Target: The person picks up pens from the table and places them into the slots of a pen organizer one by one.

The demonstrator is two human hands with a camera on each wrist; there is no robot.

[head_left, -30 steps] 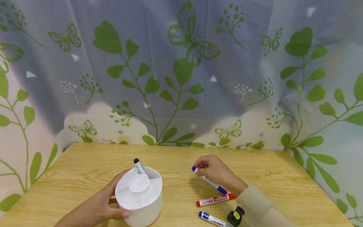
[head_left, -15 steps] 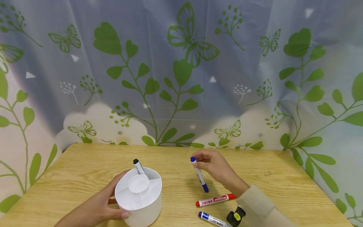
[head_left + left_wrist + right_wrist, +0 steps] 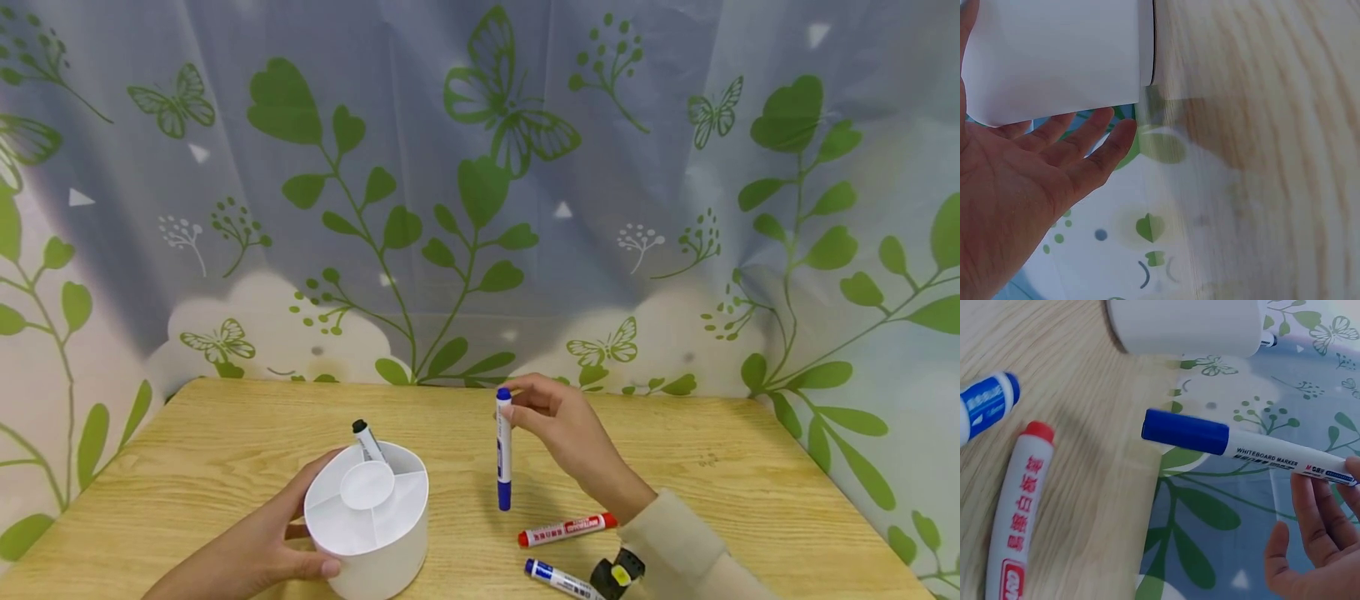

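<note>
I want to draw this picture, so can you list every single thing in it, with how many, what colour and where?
Held marker: one, white with blue ends, upright above the table, right of the holder.
Red marker: one, white with red ends, flat on the table near the right sleeve.
Blue marker: one, white with a blue cap, flat at the table's near edge.
Black-capped marker: one, standing in the holder's far compartment.
Pen holder: one, white, round, divided, front left of the table.
Table: one, light wood.
Curtain: one, pale with green leaves and butterflies, behind the table.
Left hand: holds the holder's side.
Right hand: pinches the held marker near its top.
</note>
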